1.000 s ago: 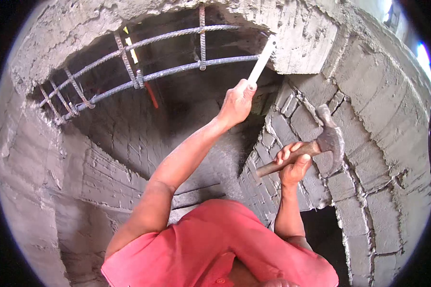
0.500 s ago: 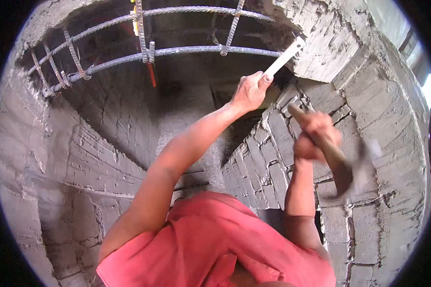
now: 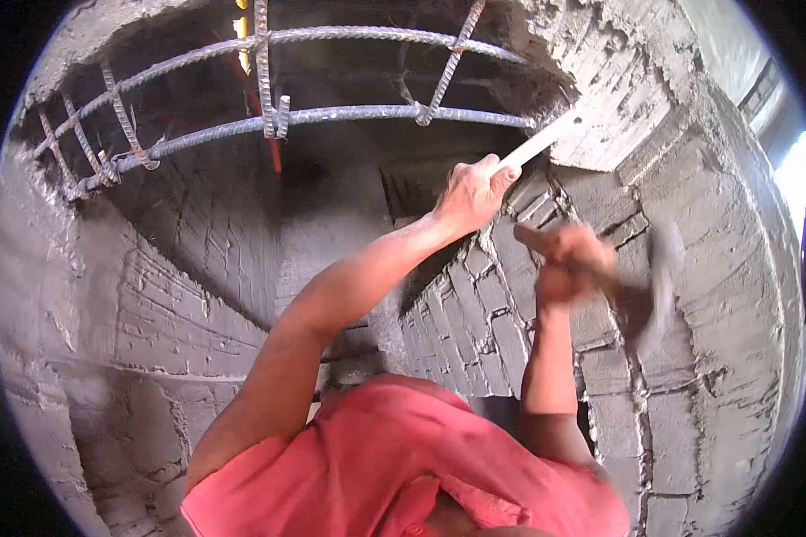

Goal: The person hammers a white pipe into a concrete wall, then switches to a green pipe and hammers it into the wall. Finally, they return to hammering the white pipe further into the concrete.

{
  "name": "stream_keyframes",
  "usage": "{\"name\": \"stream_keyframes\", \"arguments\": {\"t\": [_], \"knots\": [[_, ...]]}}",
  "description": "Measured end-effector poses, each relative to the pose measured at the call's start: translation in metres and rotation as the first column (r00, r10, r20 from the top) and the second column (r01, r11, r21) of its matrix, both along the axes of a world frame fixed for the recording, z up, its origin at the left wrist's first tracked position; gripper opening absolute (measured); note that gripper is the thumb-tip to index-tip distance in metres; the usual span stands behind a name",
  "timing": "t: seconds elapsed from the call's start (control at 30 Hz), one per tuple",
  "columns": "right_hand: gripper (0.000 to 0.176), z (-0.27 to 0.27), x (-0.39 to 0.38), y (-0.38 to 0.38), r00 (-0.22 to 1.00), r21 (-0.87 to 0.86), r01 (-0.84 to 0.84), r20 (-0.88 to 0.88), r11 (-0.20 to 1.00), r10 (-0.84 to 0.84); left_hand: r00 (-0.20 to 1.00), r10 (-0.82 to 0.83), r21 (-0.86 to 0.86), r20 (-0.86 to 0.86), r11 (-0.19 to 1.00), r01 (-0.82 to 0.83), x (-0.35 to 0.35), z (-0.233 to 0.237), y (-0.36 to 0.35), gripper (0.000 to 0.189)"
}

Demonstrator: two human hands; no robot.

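Note:
My left hand (image 3: 476, 192) is closed around a pale, straight, narrow strip (image 3: 542, 141) that slants up to the right. The strip's far end lies over the rough lower edge of a concrete block (image 3: 613, 121); whether it touches cannot be made out. My right hand (image 3: 575, 264) grips a hammer (image 3: 663, 282) by its wooden handle, in front of the brick wall. Motion smears the hammer's head, which is on the right, apart from the strip.
Curved ribbed rebar (image 3: 349, 114) with cross bars spans the dark opening above. Brickwork (image 3: 501, 331) with rough mortar joints stands at right, and a grey plastered wall (image 3: 179, 304) at left. A thin red piece (image 3: 276, 157) hangs below the rebar.
The view has shifted slightly, so the rebar appears lower. My right hand and the hammer have moved a little left, and the hammer's head has swung upward. My left hand still holds the strip.

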State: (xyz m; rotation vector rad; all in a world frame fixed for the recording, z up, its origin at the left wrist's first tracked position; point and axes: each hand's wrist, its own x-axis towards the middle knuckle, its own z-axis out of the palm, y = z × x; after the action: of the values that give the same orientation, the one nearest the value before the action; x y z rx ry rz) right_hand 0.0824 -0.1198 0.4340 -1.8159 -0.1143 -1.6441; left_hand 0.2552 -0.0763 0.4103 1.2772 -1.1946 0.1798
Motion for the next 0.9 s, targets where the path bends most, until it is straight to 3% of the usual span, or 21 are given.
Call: {"name": "stream_keyframes", "arguments": {"t": [0.03, 0.07, 0.13, 0.17, 0.2, 0.27, 0.33, 0.37, 0.4, 0.43, 0.47, 0.5, 0.53, 0.63, 0.67, 0.7, 0.73, 0.8, 0.83, 0.87, 0.9], "knots": [[0.063, -0.005, 0.012, -0.015, 0.964, -0.007, 0.245, -0.106, 0.969, -0.245, 1.000, -0.008, -0.009, -0.003, 1.000, 0.008, -0.002, 0.001, 0.001, 0.053], [0.057, 0.002, 0.009, -0.031, 0.884, 0.183, 0.261, -0.441, 0.948, -0.158, 1.000, -0.011, -0.002, -0.007, 1.000, 0.011, -0.005, 0.001, 0.000, 0.053], [0.053, -0.015, -0.007, -0.049, 0.794, -0.165, 0.446, -0.380, 0.880, -0.474, 1.000, 0.030, -0.037, -0.002, 0.999, -0.030, -0.006, 0.001, -0.002, 0.053], [0.048, -0.002, -0.010, -0.020, 0.950, 0.267, 0.214, -0.282, 0.940, -0.136, 1.000, 0.030, -0.048, -0.008, 0.998, -0.030, -0.007, 0.001, -0.002, 0.054], [0.052, 0.009, -0.013, 0.005, 0.989, 0.326, -0.142, 0.006, 0.935, 0.148, 0.999, 0.029, -0.035, -0.014, 0.999, -0.030, -0.008, 0.000, 0.000, 0.054], [0.049, 0.017, -0.027, 0.025, 0.896, 0.199, -0.408, 0.276, 0.891, 0.349, 0.999, 0.034, 0.053, -0.018, 0.998, -0.033, -0.008, 0.004, 0.002, 0.053], [0.068, 0.022, -0.031, 0.026, 0.900, -0.115, -0.302, 0.292, 0.946, 0.323, 1.000, 0.027, 0.065, -0.006, 0.998, -0.027, -0.008, 0.008, 0.005, 0.054], [0.064, 0.020, -0.027, 0.018, 0.846, -0.186, -0.421, 0.272, 0.888, 0.458, 0.999, 0.045, 0.068, 0.000, 0.997, -0.045, -0.008, 0.009, 0.008, 0.054], [0.056, 0.008, -0.016, 0.007, 0.909, -0.027, -0.339, 0.248, 0.940, 0.335, 0.998, 0.060, 0.069, 0.007, 0.996, -0.061, -0.010, 0.011, 0.009, 0.054], [0.050, 0.003, -0.004, -0.009, 0.999, 0.004, 0.031, 0.028, 1.000, -0.031, 0.998, 0.058, 0.068, 0.018, 0.996, -0.059, -0.011, 0.013, 0.009, 0.054], [0.045, -0.001, 0.001, -0.036, 0.808, -0.377, 0.426, -0.251, 0.823, -0.533, 0.995, 0.093, 0.078, 0.026, 0.992, -0.094, -0.012, 0.015, 0.006, 0.053], [0.043, 0.002, 0.000, -0.036, 0.850, -0.124, 0.344, -0.380, 0.931, -0.365, 0.992, 0.126, 0.100, 0.027, 0.987, -0.128, -0.016, 0.012, 0.008, 0.053], [0.043, 0.003, -0.002, -0.031, 0.877, 0.158, 0.257, -0.451, 0.953, -0.162, 0.992, 0.125, 0.113, 0.034, 0.985, -0.128, -0.022, 0.007, 0.013, 0.053], [0.049, 0.016, -0.024, 0.008, 0.993, 0.298, -0.081, -0.059, 0.951, 0.103, 0.993, 0.118, 0.079, 0.012, 0.990, -0.119, -0.020, 0.014, 0.010, 0.053], [0.045, 0.025, -0.032, 0.019, 0.876, 0.422, -0.467, 0.342, 0.777, 0.340, 0.991, 0.130, 0.080, 0.010, 0.988, -0.131, -0.022, 0.018, 0.011, 0.053], [0.056, 0.029, -0.042, 0.014, 0.759, 0.140, -0.604, 0.403, 0.785, 0.512, 0.993, 0.115, 0.110, -0.016, 0.988, -0.112, -0.026, 0.022, 0.015, 0.052], [0.065, 0.047, -0.051, 0.022, 0.810, -0.039, -0.513, 0.309, 0.857, 0.499, 0.994, 0.097, 0.144, -0.043, 0.986, -0.090, -0.030, 0.026, 0.021, 0.051], [0.065, 0.067, -0.040, 0.043, 0.783, -0.111, -0.356, 0.506, 0.928, 0.361, 0.994, 0.083, 0.205, -0.076, 0.977, -0.066, -0.031, 0.029, 0.024, 0.052], [0.074, 0.046, -0.032, -0.007, 0.785, -0.267, -0.439, 0.350, 0.858, 0.511, 0.995, 0.089, 0.178, -0.043, 0.981, -0.080, -0.028, 0.025, 0.021, 0.054], [0.069, 0.033, -0.011, -0.020, 0.945, -0.046, -0.209, 0.249, 0.977, 0.213, 0.995, 0.095, 0.148, -0.010, 0.985, -0.092, -0.027, 0.024, 0.018, 0.056], [0.062, 0.014, -0.009, -0.049, 0.859, -0.207, 0.376, -0.288, 0.903, -0.423, 0.995, 0.103, 0.149, -0.009, 0.984, -0.100, -0.027, 0.025, 0.020, 0.055]]}}
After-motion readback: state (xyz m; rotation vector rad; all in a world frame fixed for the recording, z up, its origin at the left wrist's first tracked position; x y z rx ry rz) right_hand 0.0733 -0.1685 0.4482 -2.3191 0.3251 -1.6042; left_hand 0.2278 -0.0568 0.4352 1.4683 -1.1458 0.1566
